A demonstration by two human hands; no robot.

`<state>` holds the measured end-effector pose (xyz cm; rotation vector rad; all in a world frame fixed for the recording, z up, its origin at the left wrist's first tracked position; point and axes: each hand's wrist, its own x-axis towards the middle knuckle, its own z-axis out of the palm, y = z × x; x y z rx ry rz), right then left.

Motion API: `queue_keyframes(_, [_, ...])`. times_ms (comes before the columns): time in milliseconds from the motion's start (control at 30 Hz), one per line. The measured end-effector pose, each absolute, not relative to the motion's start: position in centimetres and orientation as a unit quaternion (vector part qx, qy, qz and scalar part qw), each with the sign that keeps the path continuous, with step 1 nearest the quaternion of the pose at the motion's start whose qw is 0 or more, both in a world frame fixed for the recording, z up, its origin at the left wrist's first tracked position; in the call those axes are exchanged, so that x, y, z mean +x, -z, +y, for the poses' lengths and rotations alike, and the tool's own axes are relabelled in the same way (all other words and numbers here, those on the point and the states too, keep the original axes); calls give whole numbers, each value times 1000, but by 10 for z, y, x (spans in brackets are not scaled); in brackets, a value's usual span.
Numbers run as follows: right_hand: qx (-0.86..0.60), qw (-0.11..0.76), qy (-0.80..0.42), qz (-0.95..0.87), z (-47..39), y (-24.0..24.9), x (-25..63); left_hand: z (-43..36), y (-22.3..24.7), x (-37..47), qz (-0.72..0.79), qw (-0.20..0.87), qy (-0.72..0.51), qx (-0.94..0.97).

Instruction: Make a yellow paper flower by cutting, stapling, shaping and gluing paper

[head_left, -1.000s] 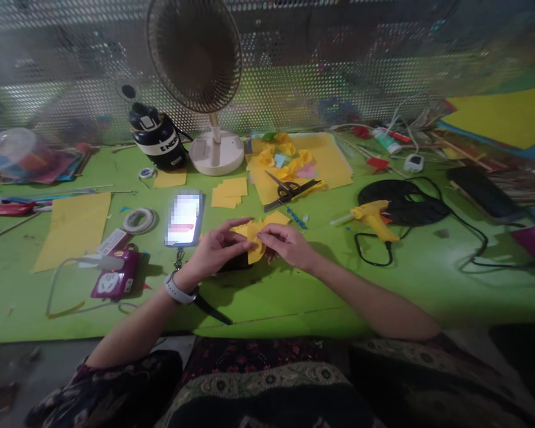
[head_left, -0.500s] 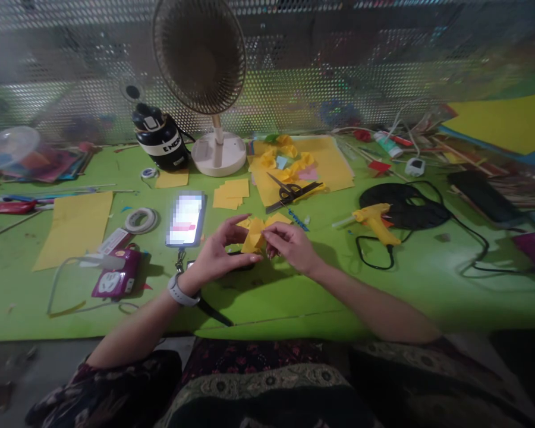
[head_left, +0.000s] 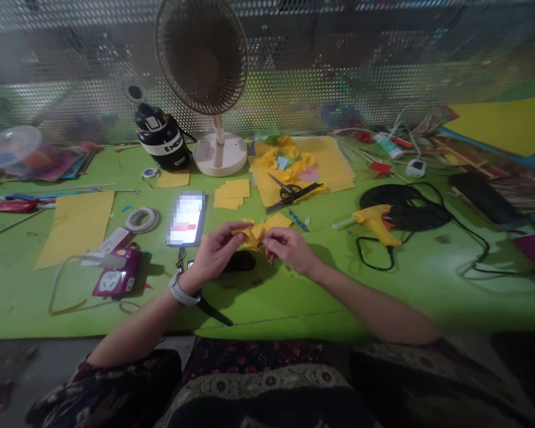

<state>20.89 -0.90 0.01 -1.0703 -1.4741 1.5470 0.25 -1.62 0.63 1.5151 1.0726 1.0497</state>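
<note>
Between my hands is a folded yellow paper flower with pointed, fringed edges. My left hand pinches its left side between thumb and fingers. On its right side, the fingertips of my right hand are closed on the paper. A loose yellow paper piece lies just behind the right fingers. Below the flower, a dark oblong object rests on the green table. Beyond my hands lie scissors and several crumpled yellow paper flowers on a yellow sheet.
A phone with a lit screen and a tape roll lie to the left. Yellow paper squares sit in front of the fan. At right is a yellow glue gun with its black cord, beside a black flat piece.
My left hand has closed from a wider, spread hold into a pinch on the flower's left side. The flower now shows more spread points. My right hand has barely moved.
</note>
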Motion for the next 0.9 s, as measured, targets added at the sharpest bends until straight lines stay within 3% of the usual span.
queue_keyframes(200, [-410,422,-588,-555,-6,-6,216,-13,-7,-2,434,521,-418,605])
queue_keyframes(900, [-402,394,-634,-531,-4,-4,214,-14,-9,0,409,490,-410,652])
